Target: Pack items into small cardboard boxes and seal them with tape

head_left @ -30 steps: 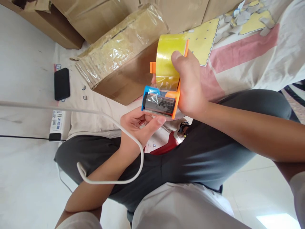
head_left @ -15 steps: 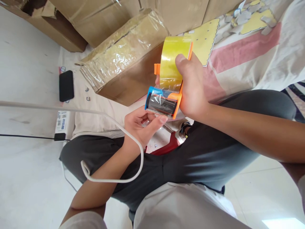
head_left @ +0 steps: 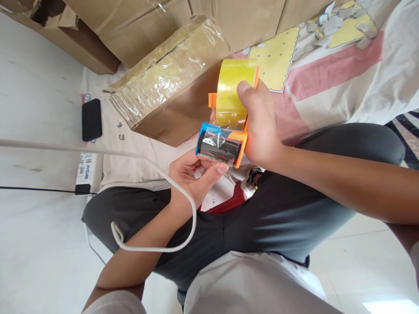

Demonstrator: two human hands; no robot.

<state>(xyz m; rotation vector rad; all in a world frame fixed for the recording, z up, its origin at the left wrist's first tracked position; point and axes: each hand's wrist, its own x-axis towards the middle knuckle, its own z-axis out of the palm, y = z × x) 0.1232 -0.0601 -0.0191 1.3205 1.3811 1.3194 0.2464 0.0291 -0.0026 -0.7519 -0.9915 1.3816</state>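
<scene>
A tape dispenser (head_left: 240,139) with an orange and blue frame carries a wide roll of yellowish clear packing tape (head_left: 233,89). My right hand (head_left: 262,117) is closed around its orange side, thumb resting on the roll. Clear tape runs from the roll over the dark roller at the dispenser's lower end. There my left hand (head_left: 193,176) pinches the tape's end between thumb and fingers; its fingertips are partly hidden. Behind the dispenser lies a cardboard box (head_left: 183,117) with shiny tape along its top.
Larger cardboard boxes (head_left: 242,22) stand at the back. A black phone (head_left: 91,120) and small paper scraps lie on the cloth at left. Yellow sheets (head_left: 273,56) and grey cut pieces lie at right. A white cable (head_left: 157,249) loops over my left forearm.
The tape dispenser and my right hand have shifted slightly down and to the left. My left hand keeps its pinch at the dispenser's lower end.
</scene>
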